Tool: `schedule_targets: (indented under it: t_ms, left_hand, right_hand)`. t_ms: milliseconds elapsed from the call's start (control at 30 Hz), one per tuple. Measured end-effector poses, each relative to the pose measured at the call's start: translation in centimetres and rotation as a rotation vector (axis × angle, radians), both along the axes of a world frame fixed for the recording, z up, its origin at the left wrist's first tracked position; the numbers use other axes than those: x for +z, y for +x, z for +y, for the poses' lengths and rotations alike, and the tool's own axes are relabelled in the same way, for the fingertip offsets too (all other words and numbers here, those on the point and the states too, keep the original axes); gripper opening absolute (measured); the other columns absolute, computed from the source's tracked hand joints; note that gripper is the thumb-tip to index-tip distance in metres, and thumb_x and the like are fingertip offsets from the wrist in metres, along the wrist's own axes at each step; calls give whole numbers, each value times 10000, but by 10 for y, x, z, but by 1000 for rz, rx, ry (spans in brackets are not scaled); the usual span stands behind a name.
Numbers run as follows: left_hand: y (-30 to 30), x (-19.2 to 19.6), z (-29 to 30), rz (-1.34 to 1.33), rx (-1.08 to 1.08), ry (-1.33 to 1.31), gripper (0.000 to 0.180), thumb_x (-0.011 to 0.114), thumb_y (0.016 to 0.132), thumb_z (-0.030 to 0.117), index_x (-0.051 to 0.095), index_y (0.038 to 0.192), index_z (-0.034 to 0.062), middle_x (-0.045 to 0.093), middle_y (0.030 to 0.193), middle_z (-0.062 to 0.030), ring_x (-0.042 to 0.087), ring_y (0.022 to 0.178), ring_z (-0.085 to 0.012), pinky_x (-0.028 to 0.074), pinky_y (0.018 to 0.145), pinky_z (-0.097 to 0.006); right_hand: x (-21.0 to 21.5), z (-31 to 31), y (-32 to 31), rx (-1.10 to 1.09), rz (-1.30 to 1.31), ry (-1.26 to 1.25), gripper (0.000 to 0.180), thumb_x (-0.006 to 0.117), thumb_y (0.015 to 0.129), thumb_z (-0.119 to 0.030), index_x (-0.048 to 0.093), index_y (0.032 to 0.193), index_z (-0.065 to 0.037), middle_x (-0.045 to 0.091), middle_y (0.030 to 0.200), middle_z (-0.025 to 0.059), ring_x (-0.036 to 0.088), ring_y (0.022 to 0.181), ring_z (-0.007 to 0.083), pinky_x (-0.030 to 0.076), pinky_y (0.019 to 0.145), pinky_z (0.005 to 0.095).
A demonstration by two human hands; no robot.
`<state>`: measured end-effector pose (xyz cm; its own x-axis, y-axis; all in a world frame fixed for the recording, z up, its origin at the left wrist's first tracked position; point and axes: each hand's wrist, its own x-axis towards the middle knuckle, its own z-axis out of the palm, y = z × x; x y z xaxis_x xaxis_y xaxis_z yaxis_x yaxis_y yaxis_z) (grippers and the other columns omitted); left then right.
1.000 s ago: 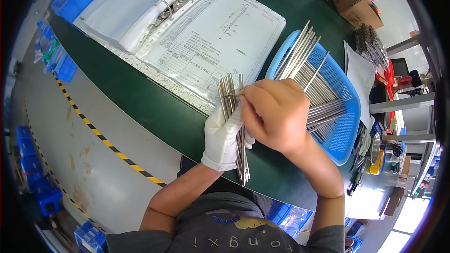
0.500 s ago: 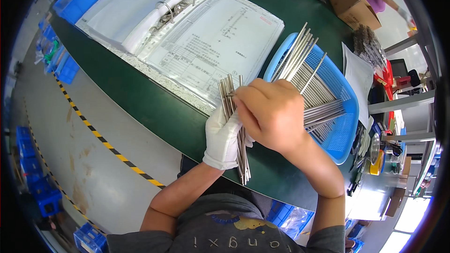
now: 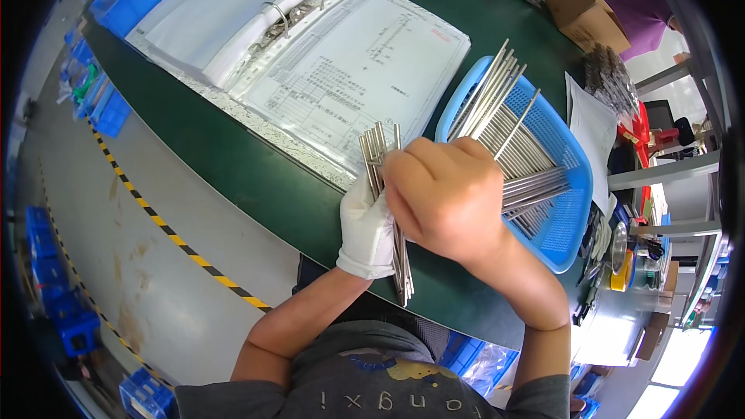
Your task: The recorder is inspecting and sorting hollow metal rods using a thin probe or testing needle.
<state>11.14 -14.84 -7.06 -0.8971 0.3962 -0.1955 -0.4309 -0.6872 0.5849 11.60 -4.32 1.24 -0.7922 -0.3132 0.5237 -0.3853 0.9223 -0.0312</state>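
My left hand [image 3: 366,226], in a white glove, is closed around a bundle of thin metal rods [image 3: 401,268]. The rods stand nearly upright, their ends showing above and below the glove. Bare and closed, my right hand [image 3: 446,190] is against the upper part of the bundle, its thumb side toward the rods. A small metallic bit shows by its fingertips, but the fingers hide what they pinch. Just right of this hand, a blue plastic basket [image 3: 578,167] holds many more metal rods [image 3: 516,128], lying in different directions.
An open ring binder [image 3: 341,70] with a drawing in a clear sleeve lies beyond my hands on the green table [image 3: 233,178]. A cardboard box [image 3: 586,12] stands at the far right, near a person in purple [image 3: 642,15]. A metal bowl [image 3: 619,239] and tools lie right of the basket.
My right hand has turned slightly and shifted a little down and left against the rods. My left hand and the bundle stay nearly still. The person in purple has moved.
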Motion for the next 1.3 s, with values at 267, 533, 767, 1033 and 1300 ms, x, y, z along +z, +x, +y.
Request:
schedule_targets:
  t_ms: [267,533,767,1033,1300]
  left_hand:
    - [1,-11,-3,210,-16,-170,166,505,1003,74,563,1148,15,614,1044,-55,605,943,-125,508,801,-286]
    - [-13,12,-10,1,-142,-240,161,496,1051,191,575,1058,51,480,626,3,336,402,-39,254,346,-215]
    - [-43,104,6,142,-333,-277,412,399,1049,502,644,1023,172,270,515,94,198,351,-26,162,292,-218]
    - [-9,152,166,1179,-420,-807,425,484,1022,491,585,962,82,479,616,21,456,462,-108,375,434,-297]
    - [19,84,237,1630,-928,-1537,332,529,963,273,504,1052,-45,653,949,-302,647,935,-457,485,859,-502]
  right_hand:
    - [-5,-1,-4,-7,48,-76,148,689,696,-103,543,683,-85,465,618,51,498,492,230,375,486,368]
    - [29,48,58,-136,323,-322,103,690,657,-49,604,709,-70,567,620,43,521,488,213,377,472,334]
    - [73,131,157,-529,731,-856,109,612,867,-41,634,811,49,638,715,40,552,640,74,416,585,198]
    - [78,186,195,-486,944,-913,183,630,898,-139,699,887,30,666,750,48,491,574,34,364,507,181]
    - [74,201,212,-556,986,-921,179,645,897,-146,710,880,19,639,714,27,463,550,23,339,508,173]
